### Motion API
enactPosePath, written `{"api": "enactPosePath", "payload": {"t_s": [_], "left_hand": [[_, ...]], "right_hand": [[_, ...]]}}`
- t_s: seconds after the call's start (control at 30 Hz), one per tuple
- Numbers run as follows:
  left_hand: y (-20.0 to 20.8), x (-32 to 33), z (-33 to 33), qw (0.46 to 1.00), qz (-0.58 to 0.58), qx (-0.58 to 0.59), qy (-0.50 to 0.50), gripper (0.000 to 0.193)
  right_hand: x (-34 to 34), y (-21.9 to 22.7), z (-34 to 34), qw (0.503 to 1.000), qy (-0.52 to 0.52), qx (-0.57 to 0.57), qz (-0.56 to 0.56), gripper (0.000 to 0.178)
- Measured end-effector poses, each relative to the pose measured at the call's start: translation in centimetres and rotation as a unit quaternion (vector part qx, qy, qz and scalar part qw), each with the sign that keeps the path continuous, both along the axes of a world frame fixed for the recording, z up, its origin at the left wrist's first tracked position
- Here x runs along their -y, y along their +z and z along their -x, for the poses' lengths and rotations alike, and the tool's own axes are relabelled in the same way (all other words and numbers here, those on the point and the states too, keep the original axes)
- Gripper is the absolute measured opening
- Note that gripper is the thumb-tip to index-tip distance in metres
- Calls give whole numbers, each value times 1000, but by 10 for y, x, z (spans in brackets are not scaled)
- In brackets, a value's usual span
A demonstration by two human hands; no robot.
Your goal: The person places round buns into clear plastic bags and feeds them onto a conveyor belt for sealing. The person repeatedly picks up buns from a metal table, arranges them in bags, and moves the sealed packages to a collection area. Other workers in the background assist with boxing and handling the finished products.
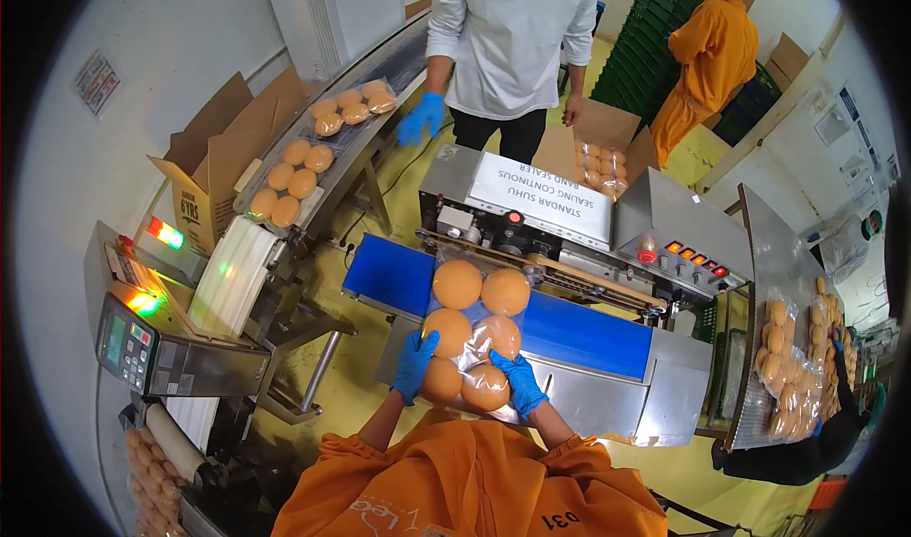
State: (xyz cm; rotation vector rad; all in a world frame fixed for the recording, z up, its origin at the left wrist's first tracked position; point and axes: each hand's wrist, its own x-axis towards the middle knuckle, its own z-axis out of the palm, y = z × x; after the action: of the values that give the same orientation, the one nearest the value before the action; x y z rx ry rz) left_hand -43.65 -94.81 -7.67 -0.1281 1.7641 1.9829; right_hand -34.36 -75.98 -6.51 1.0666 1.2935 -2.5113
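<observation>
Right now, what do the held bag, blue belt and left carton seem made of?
Held bag: clear, glossy, probably plastic film; it wrinkles and catches glare. Blue belt: smooth, perhaps rubber or plastic; its even colour leaves that open. Left carton: matte brown, likely cardboard, showing stiff folds.

Upside down to me, three lines of dark capitals stand on the white rectangular panel [541, 197] atop the grey metal machine [676, 216]. My orange cloth garment [474, 480] bears white lettering at left, dark digits at right. Black print marks the brown cardboard box [196, 216]; the rectangular white wall notice [97, 83] is too small to read.
</observation>
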Motion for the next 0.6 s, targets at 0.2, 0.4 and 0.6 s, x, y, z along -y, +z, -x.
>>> {"api": "enactPosePath", "payload": {"t_s": [0.2,0.4,0.6], "left_hand": [[8,24,9,999,-19,17,23,28],[-6,49,9,998,-8,7,69,30],[7,83,-2,997,-43,31,59,34]], "right_hand": [[20,5,20,999,36,-18,0,39],[39,-10,31,998,56,-23,-25,40],[65,-7,34,995,97,-2,-22,41]]}}
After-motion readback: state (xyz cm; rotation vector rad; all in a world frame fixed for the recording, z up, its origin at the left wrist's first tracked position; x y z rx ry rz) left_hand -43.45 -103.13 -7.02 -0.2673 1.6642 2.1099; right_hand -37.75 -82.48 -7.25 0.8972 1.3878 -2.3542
